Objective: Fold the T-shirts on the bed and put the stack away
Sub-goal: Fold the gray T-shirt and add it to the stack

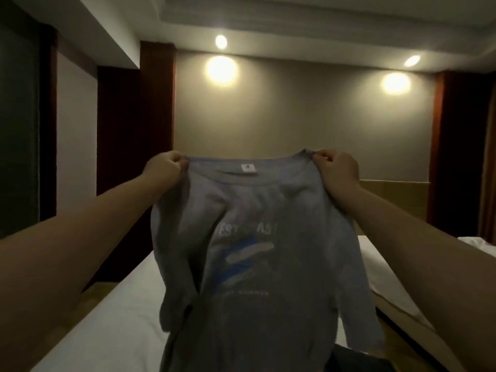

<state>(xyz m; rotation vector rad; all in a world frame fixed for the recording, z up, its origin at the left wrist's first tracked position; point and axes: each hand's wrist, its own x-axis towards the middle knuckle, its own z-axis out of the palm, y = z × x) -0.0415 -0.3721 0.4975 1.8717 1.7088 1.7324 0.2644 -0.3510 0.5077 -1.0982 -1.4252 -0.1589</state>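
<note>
Grey T-shirt (255, 264) held up in the air by both shoulders, middle of the frame

Both hands are clamped on it: left hand (166, 167) pinches the shoulder seam at centre left, and right hand (338, 170) does the same at centre right, fingers curled into the cloth. They're well apart, so the neckline is stretched wide between them. The shirt's long axis runs straight up and down, collar at the top and hem dropping out the bottom edge of the frame. It's soft, thin jersey with a ribbed round collar, a small white neck label (248, 168) and a blurry white and blue chest print (245, 253). The sleeves hang limp and the body shows loose vertical wrinkles. Under it is the bed (115, 318) with a smooth white sheet at lower left. Something dark (349, 358) sits at the bottom edge, can't tell what.
</note>
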